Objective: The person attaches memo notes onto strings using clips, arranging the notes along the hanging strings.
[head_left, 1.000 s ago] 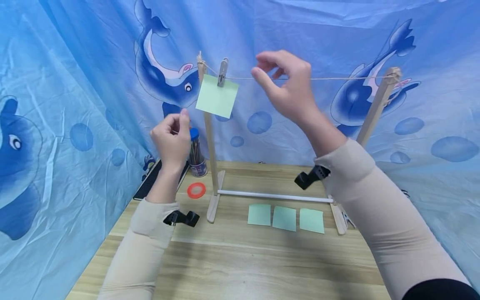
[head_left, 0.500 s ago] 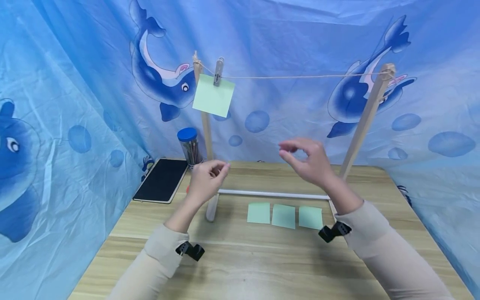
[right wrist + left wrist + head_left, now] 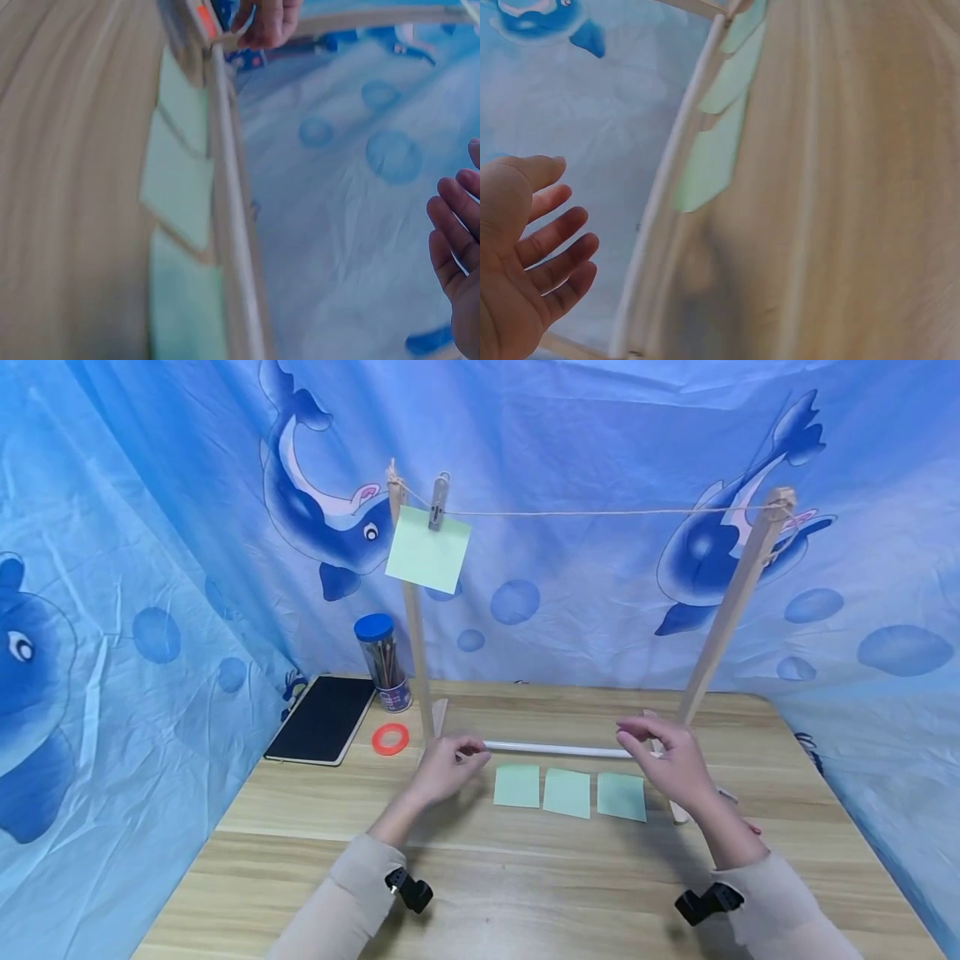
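Left hand (image 3: 444, 768) low over the bench (image 3: 525, 885), fingers loosely curled, gripping nothing, just left of the three green notes (image 3: 568, 792). Right hand (image 3: 671, 762) relaxed and empty, just right of the notes, in front of the rack's white bar (image 3: 558, 749). Above the notes: string (image 3: 600, 512), peg (image 3: 437, 502), one hung green note (image 3: 427, 549). Left of the rack: red ring (image 3: 391, 738), jar (image 3: 383, 661), black pad (image 3: 324, 719).

Both arms wear long, close-fitting beige sleeves that end at the wrists, leaving the hands bare. The left hand (image 3: 444, 766) sits at about 9 o'clock of the right hand (image 3: 670, 762). A small black camera mount (image 3: 409, 891) is clipped under the left cuff, and a matching black mount (image 3: 699, 903) hangs under the right cuff. No rings or watch show.
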A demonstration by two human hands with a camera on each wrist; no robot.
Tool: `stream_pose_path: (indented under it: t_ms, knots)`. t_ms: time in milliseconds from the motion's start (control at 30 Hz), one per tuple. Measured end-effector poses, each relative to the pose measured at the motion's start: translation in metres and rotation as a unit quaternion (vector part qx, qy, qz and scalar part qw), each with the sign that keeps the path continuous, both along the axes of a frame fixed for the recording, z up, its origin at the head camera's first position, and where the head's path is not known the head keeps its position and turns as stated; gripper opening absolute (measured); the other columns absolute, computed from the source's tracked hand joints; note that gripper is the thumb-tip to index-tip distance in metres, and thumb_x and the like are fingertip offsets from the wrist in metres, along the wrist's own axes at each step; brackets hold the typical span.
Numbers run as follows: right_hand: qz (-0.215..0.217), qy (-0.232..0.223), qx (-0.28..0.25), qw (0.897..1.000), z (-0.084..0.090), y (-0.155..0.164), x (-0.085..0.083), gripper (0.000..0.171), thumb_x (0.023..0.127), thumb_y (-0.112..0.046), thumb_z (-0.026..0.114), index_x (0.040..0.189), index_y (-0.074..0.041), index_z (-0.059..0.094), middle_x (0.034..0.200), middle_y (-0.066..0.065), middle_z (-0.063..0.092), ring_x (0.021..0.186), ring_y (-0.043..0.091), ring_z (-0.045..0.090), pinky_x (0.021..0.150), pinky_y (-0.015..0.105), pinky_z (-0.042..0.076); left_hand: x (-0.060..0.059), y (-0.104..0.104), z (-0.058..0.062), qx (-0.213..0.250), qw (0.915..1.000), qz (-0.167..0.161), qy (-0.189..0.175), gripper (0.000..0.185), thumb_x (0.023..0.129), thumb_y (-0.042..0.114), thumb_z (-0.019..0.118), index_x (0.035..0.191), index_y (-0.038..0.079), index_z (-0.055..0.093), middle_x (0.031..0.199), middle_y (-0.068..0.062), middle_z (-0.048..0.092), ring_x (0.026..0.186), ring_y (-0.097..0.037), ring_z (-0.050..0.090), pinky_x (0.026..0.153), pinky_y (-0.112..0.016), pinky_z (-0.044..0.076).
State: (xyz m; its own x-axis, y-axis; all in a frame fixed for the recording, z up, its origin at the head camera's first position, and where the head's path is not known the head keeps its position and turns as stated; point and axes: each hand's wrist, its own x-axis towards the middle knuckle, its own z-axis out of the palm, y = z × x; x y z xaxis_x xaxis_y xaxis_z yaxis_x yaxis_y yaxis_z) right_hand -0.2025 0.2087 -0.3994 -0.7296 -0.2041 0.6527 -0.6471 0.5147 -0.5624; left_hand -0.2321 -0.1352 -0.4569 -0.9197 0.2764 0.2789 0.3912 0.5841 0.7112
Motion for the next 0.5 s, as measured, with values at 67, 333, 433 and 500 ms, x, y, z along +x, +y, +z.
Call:
stream_pose_path:
  t_ms: [67, 333, 433, 500]
  knots:
    - [-0.017, -0.005, -0.004, 1.0, -0.002, 0.005, 0.008, 0.02, 0.081, 0.004, 0.068, 0.1, 0.0, 0.069, 0.083, 0.009, 0.067, 0.078, 0.002, 0.057, 0.069, 0.013, 0.045, 0.0, 0.002, -0.008, -0.003, 1.0, -0.003, -0.004, 0.021, 0.086, 0.025, 0.068, 0.1, 0.009, 0.069, 0.097, 0.001, 0.067, 0.09, -0.015, 0.062, 0.081, -0.036, 0.053]
    - [-0.081, -0.041, -0.047, 0.995, -0.038, 0.041, 0.017, 0.016, 0.081, 0.004, 0.068, 0.097, 0.004, 0.07, 0.078, 0.011, 0.067, 0.073, -0.001, 0.057, 0.068, 0.011, 0.045, 0.0, 0.015, -0.031, -0.031, 0.9983, -0.035, -0.035, 0.03, 0.082, 0.022, 0.073, 0.108, 0.008, 0.065, 0.108, -0.002, 0.061, 0.103, -0.021, 0.058, 0.093, -0.037, 0.046]
    - [-0.115, -0.067, -0.054, 0.99, -0.056, 0.056, 0.017, 0.015, 0.083, -0.001, 0.068, 0.098, 0.002, 0.07, 0.081, 0.007, 0.067, 0.071, -0.003, 0.056, 0.066, 0.008, 0.043, 0.001, 0.019, -0.035, -0.059, 0.9968, -0.034, -0.041, 0.034, 0.08, 0.025, 0.074, 0.11, 0.012, 0.064, 0.109, 0.001, 0.058, 0.102, -0.018, 0.058, 0.092, -0.035, 0.046]
    - [-0.141, -0.087, -0.049, 0.985, -0.064, 0.065, 0.019, 0.015, 0.085, -0.004, 0.068, 0.099, 0.0, 0.07, 0.085, 0.006, 0.068, 0.071, -0.003, 0.056, 0.066, 0.007, 0.044, 0.002, 0.02, -0.037, -0.068, 0.9963, -0.029, -0.045, 0.037, 0.079, 0.026, 0.076, 0.111, 0.014, 0.062, 0.109, 0.002, 0.057, 0.102, -0.016, 0.057, 0.091, -0.033, 0.046]
